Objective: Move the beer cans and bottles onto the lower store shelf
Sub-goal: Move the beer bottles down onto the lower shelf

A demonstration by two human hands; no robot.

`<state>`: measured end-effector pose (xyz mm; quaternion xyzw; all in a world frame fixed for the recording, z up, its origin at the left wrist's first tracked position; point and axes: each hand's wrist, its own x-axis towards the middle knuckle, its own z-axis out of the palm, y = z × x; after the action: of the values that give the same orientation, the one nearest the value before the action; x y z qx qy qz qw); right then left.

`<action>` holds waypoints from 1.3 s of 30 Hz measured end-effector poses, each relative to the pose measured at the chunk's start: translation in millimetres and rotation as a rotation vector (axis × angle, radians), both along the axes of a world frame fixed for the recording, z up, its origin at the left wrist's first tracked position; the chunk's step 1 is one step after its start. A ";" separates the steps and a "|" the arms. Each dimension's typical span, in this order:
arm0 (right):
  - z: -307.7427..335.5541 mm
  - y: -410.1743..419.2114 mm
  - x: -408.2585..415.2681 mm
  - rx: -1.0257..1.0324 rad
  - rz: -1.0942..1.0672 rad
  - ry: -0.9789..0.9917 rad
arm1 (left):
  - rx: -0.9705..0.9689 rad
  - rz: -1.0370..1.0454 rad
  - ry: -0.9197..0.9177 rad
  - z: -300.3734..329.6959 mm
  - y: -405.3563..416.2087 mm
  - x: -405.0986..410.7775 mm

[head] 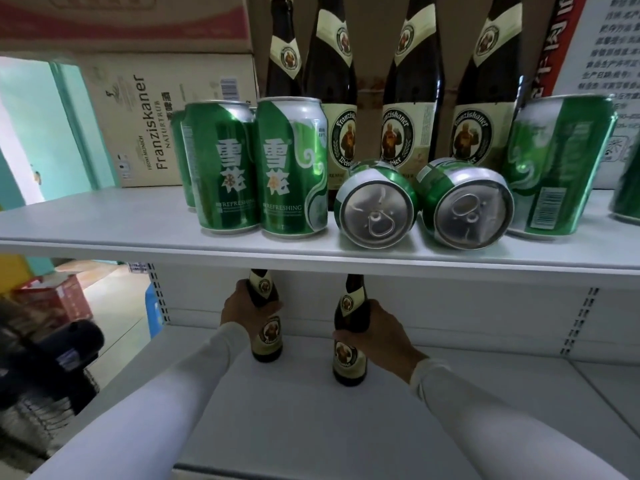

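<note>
Lower shelf (pixel 311 427), taken as the landmark: both hands are on it, each with a brown beer bottle upright. Right hand (pixel 379 332) has its grip wrapped around the shoulder of the nearer bottle (pixel 349 355); its base looks seated on the lower shelf, toward the middle. Left hand (pixel 242 304) has its grip closed around the neck and shoulder of the farther bottle (pixel 266 332), set deeper in and left of the first; base appears down or nearly so, cannot confirm contact. Step in hand, as judged: setting both down. To do it well, confirm each base sits flat before loosening, open fingers sideways rather than dragging upward, and keep knuckles low, since the bottle tops stand close under the edge of the upper shelf (pixel 104 223). Above the lower shelf, still to move: two upright green cans (pixel 259 168), two cans lying on their sides (pixel 424 204), which may roll, another can (pixel 557 168) at right, and bottles (pixel 415 98) behind.
</note>
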<state>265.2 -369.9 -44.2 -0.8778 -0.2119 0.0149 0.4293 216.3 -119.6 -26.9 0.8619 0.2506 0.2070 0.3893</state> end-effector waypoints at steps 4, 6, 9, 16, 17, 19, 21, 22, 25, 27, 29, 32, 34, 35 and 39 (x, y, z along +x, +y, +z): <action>0.2 -1.4 -0.5 -0.010 -0.018 0.043 | -0.037 -0.115 -0.001 -0.5 2.2 -18.8; 1.1 -0.3 -4.2 -0.016 -0.033 0.068 | -0.050 -0.175 0.015 -0.4 1.1 -31.8; 5.2 1.8 -13.7 -0.020 -0.040 0.096 | -0.084 -0.257 0.030 -0.7 0.3 -49.1; 22.8 0.0 -55.9 -0.064 0.023 0.100 | -0.043 -0.392 0.042 4.0 -18.7 -87.9; 24.0 -1.1 -62.7 -0.077 0.016 0.096 | -0.038 -0.402 0.044 5.6 -21.8 -93.1; 24.1 -6.5 -74.7 -0.104 -0.002 0.099 | -0.038 -0.430 0.060 8.6 -29.8 -104.6; 25.1 -16.4 -88.2 -0.136 -0.025 0.100 | -0.037 -0.458 0.078 9.9 -39.9 -117.1; 25.9 -23.0 -94.8 -0.151 -0.035 0.096 | -0.032 -0.471 0.080 10.6 -45.6 -123.4; 33.8 -46.4 -117.0 -0.164 -0.042 0.093 | 0.010 -0.496 0.075 10.2 -65.8 -137.5; 40.7 -69.6 -132.3 -0.158 -0.055 0.072 | 0.045 -0.525 0.075 12.1 -85.6 -145.8; 50.9 -99.1 -149.2 -0.135 -0.088 0.051 | 0.073 -0.562 0.068 15.0 -110.9 -153.3; 69.7 -155.1 -176.2 -0.109 -0.143 -0.011 | 0.067 -0.591 0.029 24.2 -161.5 -161.9; 81.1 -201.4 -198.0 -0.086 -0.171 -0.033 | 0.032 -0.628 0.004 30.8 -206.0 -168.5; 85.7 -226.8 -208.8 -0.079 -0.198 -0.035 | 0.010 -0.662 -0.012 33.1 -229.4 -171.0; 99.5 -337.0 -254.0 -0.127 -0.341 -0.054 | -0.022 -0.828 -0.026 38.8 -334.3 -185.7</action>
<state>11.2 -706.9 55.3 -0.9264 -0.0701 -0.0682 0.3637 30.6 -454.0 11.9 0.8829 -0.1202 0.0412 0.4521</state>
